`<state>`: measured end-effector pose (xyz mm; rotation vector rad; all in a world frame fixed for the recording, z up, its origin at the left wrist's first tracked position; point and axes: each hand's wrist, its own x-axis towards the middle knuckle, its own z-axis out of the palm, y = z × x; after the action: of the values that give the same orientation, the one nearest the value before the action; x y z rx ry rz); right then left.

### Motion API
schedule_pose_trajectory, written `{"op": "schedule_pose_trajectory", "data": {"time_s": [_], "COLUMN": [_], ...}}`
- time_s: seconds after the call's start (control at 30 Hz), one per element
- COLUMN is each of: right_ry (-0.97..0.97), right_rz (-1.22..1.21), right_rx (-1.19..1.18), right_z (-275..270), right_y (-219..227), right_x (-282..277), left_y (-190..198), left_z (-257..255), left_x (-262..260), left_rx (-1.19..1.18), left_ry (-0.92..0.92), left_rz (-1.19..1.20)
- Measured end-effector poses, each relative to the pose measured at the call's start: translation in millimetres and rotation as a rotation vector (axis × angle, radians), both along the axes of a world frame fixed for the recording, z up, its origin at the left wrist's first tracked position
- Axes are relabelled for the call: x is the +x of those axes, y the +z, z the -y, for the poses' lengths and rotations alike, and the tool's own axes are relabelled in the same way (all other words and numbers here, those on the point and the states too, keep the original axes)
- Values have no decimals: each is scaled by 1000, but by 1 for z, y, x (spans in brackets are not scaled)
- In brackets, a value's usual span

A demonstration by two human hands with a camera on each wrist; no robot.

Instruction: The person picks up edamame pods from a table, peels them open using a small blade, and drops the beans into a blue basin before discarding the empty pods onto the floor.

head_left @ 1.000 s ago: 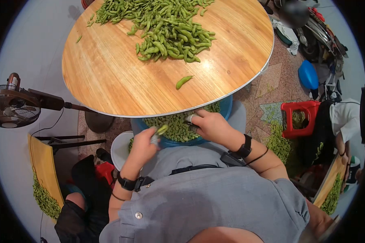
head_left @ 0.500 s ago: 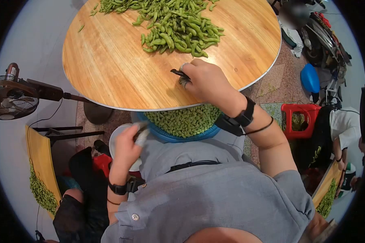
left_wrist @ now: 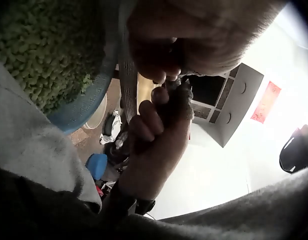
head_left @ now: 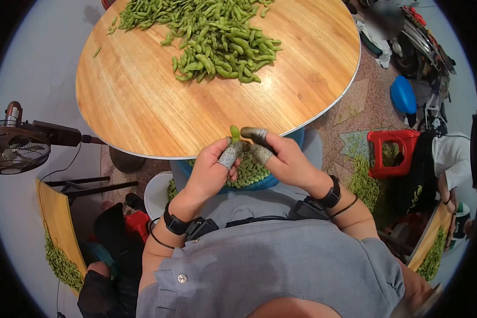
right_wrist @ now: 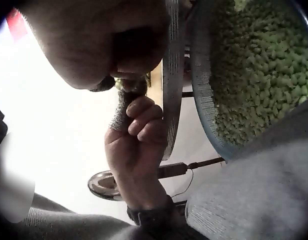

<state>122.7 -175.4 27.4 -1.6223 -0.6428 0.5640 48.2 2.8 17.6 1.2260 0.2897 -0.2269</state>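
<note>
My left hand [head_left: 211,167] pinches a green edamame pod [head_left: 235,132] upright between its thumb and finger, at the table's near edge. Grey wrapping covers its thumb. Close beside the pod is my right hand [head_left: 286,156], with wrapped index finger and thumb pointing at it from the right; a dark patch shows between them. I cannot tell whether the right fingers grip the pod. Both wrist views show the hands meeting at the tips, with other fingers curled. Below, shelled beans [head_left: 253,172] fill a blue basin [head_left: 265,183] at the lap, partly hidden by the hands.
A large pile of edamame pods [head_left: 222,45] lies on the round wooden table [head_left: 143,106]. A white bucket [head_left: 156,196] stands left of the lap. To the right are a red stool [head_left: 376,153], pods on the floor and another person; a fan [head_left: 18,140] stands at left.
The right hand reached over the table, then drew back to the left hand. The single pod near the table's front edge is gone from there; the left hand has come up and holds a pod.
</note>
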Motion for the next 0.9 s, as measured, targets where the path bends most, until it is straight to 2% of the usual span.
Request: {"op": "schedule_pose_trajectory", "data": {"time_s": [0.03, 0.07, 0.13, 0.27, 0.33, 0.37, 0.43, 0.47, 0.53, 0.57, 0.63, 0.67, 0.73, 0.77, 0.83, 0.9], "right_ry": [103, 111, 168, 193, 230, 225, 215, 211, 219, 218, 337, 337, 431, 431, 401, 375], "right_rz": [80, 78, 93, 1, -89, -90, -165, -165, -389, -389, -1136, -1135, -1240, -1238, -1028, -946], "right_rx": [-35, -34, -81, -81, -83, -82, -60, -60, -10, -8, 127, 126, 194, 195, 40, 23], "right_z": [1, 0, -2, -6, -5, -5, -5, -5, -7, -4, 5, 6, 7, 7, 5, 3], "right_y": [0, 0, 0, 1, 2, 1, -1, 0, 3, 4, 5, 3, 0, 3, 15, 9], "right_x": [0, 1, 2, 4, 5, 5, 4, 4, 2, 4, 10, 9, 8, 9, 10, 4], "left_y": [0, -1, -4, 3, -1, -3, -6, -8, -9, -6, 8, 5, -3, -4, -2, 6], "left_z": [-1, -2, -5, -6, -6, -5, -3, -3, -4, -7, -13, -16, -20, -21, -19, -19], "left_x": [-1, -2, -5, -5, -7, -7, -7, -6, -5, -7, -11, -13, -14, -14, -11, -9], "left_rx": [-46, -46, 91, 237, 762, 762, 1099, 1098, 1193, 1194, 393, 392, -222, -221, -24, 47], "left_ry": [0, 8, -89, -118, -110, -115, -92, -96, -102, -103, -265, -264, -287, -288, -318, -329], "left_rz": [7, 5, 50, 6, 349, 350, 555, 558, 692, 693, 184, 184, 89, 90, 31, -2]}}
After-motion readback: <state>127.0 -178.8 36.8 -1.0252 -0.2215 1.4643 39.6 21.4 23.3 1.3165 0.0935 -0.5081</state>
